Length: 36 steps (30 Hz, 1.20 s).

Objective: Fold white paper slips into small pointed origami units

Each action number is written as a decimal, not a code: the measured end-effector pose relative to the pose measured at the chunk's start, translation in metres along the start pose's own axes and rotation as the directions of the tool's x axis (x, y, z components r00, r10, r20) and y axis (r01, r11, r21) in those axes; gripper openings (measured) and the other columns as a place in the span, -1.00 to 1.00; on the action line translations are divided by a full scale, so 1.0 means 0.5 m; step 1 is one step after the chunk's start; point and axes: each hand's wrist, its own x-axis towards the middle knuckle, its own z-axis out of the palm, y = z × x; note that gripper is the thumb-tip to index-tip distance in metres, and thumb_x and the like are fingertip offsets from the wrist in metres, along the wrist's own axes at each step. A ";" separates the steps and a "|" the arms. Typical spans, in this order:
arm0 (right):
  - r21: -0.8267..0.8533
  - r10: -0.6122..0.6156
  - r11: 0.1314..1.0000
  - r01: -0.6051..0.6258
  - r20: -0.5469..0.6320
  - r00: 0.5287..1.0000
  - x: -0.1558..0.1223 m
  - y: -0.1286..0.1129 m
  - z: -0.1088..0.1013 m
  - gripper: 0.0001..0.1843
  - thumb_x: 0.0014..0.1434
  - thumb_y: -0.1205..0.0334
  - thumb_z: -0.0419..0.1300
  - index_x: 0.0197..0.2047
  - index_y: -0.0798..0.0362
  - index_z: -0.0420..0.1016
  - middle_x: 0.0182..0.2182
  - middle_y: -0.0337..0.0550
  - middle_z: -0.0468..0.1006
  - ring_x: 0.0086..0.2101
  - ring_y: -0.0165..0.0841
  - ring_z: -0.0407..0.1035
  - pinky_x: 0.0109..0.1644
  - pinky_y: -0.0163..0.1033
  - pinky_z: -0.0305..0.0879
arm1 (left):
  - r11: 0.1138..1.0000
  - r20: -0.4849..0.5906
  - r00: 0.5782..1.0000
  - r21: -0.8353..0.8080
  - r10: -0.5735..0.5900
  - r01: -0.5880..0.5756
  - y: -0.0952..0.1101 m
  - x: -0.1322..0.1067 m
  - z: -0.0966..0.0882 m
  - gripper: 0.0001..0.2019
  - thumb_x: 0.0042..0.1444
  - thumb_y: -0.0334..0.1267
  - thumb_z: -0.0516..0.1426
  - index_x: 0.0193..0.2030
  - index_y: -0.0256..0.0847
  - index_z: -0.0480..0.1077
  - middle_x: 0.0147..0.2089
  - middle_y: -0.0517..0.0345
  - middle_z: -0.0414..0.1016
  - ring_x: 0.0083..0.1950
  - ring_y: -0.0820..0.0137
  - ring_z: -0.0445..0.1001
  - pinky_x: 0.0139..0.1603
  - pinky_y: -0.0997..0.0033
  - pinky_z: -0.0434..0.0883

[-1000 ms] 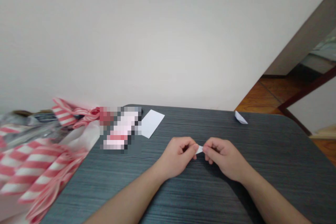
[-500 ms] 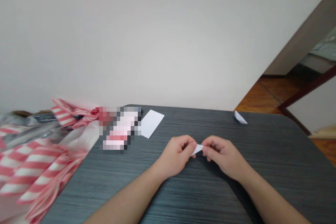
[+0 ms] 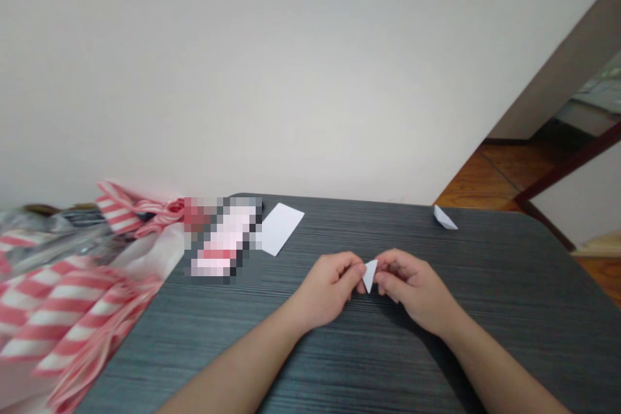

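Above the dark table (image 3: 320, 362), a small white folded piece of paper (image 3: 370, 275) stands between my hands, its visible part shaped like a triangle with a point toward me. My left hand (image 3: 334, 288) pinches its left side between thumb and fingers. On the other side, my right hand (image 3: 410, 284) has its thumb and curled fingers at the paper's right edge; its fingertips partly hide the contact. A flat white paper sheet (image 3: 281, 229) lies farther back on the left. Toward the back right rests another folded piece of white paper (image 3: 445, 218).
A blurred-out, phone-like object (image 3: 226, 236) lies at the table's left edge. Red-and-white striped cloth or bags (image 3: 72, 304) pile up beside the table. A pale wall (image 3: 310, 77) rises behind it, with wooden floor (image 3: 485, 174) to the right.
The folded paper has turned between my fingers, from lying slanted to showing a triangle pointing toward me. Both hands have barely shifted; the other papers are unmoved.
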 end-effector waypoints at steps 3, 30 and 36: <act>0.004 -0.022 1.000 0.022 0.037 0.999 0.000 0.000 0.001 -0.94 0.23 0.25 0.21 -0.26 0.04 0.47 -0.46 -0.26 0.47 -0.49 -0.46 0.29 -0.45 -0.36 0.19 | 1.000 0.017 1.000 -0.016 0.003 -0.002 -0.001 0.000 -0.001 -0.65 0.31 -0.14 -0.01 -0.43 -0.25 0.41 -0.58 0.27 0.32 -0.53 0.49 0.29 -0.46 0.52 0.22; -0.006 -0.058 0.998 0.059 0.047 0.997 0.003 0.008 0.004 -0.95 0.21 0.29 0.24 -0.24 0.05 0.44 -0.45 -0.26 0.48 -0.40 -0.40 0.36 -0.27 -0.27 0.29 | 0.981 0.036 0.988 0.124 0.148 -0.151 0.004 -0.001 -0.001 -0.70 0.33 -0.23 0.01 -0.33 -0.26 0.50 -0.50 0.25 0.39 -0.45 0.51 0.32 -0.38 0.56 0.22; -0.060 -0.103 0.993 0.105 0.027 0.994 0.003 0.015 0.000 -0.92 0.29 0.25 0.16 -0.15 0.04 0.42 -0.42 -0.23 0.49 -0.39 -0.37 0.39 -0.27 -0.25 0.32 | 0.983 0.021 0.989 0.111 0.148 -0.149 0.007 -0.004 -0.002 -0.71 0.35 -0.20 -0.01 -0.21 -0.23 0.52 -0.46 0.23 0.44 -0.45 0.51 0.34 -0.36 0.55 0.24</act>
